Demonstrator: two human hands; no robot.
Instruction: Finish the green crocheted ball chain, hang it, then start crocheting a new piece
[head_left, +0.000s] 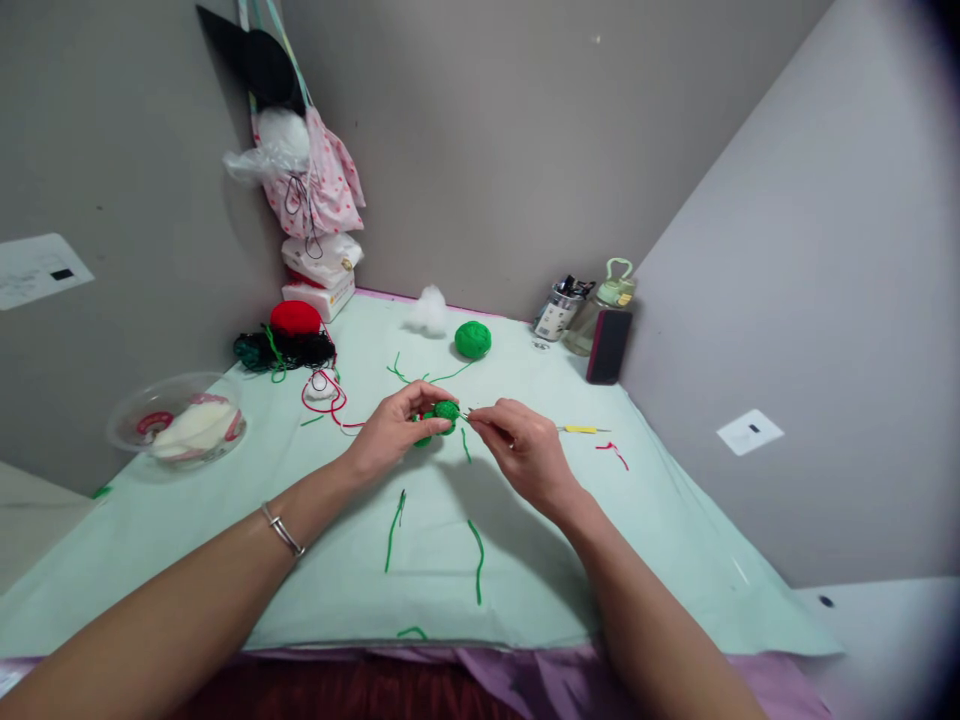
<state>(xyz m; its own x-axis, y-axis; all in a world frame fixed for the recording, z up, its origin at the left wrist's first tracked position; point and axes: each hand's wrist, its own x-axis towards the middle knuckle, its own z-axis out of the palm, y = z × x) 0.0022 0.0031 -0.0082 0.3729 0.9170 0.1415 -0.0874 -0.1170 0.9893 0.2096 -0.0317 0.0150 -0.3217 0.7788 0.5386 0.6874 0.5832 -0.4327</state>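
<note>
My left hand (pixel 390 432) pinches a small green crocheted piece (pixel 445 412) above the pale green table cover (pixel 675 540). My right hand (pixel 521 448) is closed on a thin needle or hook (pixel 471 415) whose tip meets the piece's right side. A green yarn strand runs back from the piece to a green yarn ball (pixel 472 339). A silver bracelet (pixel 283 529) sits on my left wrist.
Cut green yarn strands (pixel 394 520) lie in front of my hands. A yellow-handled hook (pixel 581 429) and red scrap (pixel 615 452) lie right. Red and dark yarn (pixel 294 335), a clear bowl (pixel 174 418), stuffing (pixel 429 308), a cup of tools (pixel 559 310), bottle (pixel 604 305) and phone (pixel 608 345) line the back.
</note>
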